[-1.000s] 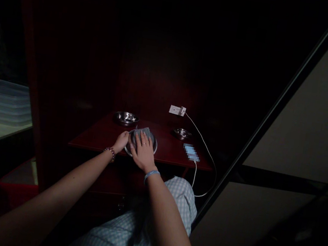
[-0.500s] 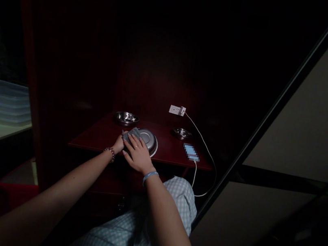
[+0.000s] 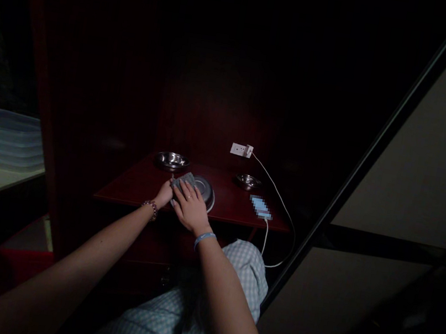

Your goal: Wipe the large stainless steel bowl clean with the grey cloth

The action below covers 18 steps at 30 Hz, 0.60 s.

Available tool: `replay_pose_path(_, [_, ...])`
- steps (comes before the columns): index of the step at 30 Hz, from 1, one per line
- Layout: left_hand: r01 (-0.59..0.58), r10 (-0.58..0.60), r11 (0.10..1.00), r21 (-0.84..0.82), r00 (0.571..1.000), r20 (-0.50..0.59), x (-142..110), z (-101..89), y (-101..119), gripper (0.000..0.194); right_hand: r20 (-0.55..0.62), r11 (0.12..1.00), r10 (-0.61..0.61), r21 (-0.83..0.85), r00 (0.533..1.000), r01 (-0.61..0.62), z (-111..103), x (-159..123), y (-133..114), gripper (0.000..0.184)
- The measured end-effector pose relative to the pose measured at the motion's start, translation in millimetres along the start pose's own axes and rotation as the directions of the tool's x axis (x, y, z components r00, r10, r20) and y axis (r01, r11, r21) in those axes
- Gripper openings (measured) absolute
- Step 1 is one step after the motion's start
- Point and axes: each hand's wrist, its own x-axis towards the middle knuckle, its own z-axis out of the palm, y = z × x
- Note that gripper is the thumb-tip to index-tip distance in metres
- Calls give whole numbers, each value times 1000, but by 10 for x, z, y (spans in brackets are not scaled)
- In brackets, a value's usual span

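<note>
A metal bowl lies upside down at the front of the dark red shelf, its round base facing up. My left hand is closed on the bowl's left rim; its fingertips are partly hidden. Over the left part of the base, my right hand presses a grey cloth against the metal, fingers bent over it. The cloth covers part of the bowl and reaches close to my left hand.
Behind stand two shiny metal bowls, one at back left and one at right. A phone lies near the right edge, its white cable running to a wall socket. Stacked clear plastic containers are at far left.
My right hand slid the cloth left across the bowl's base towards my left hand, then slightly back to the right. My left hand stayed at the rim.
</note>
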Motion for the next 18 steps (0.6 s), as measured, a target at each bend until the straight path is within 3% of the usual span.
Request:
replay_pose_path(10, [21,-10,987,162,998,-65,-19,29,58,28,-76,969,248,29,966,-246,52,2,103,53])
replay_pose_path(18, [41,-19,978,204,994,-107,-38,31,75,30,-97,849,528,44,844,-527,91,-1,166,55])
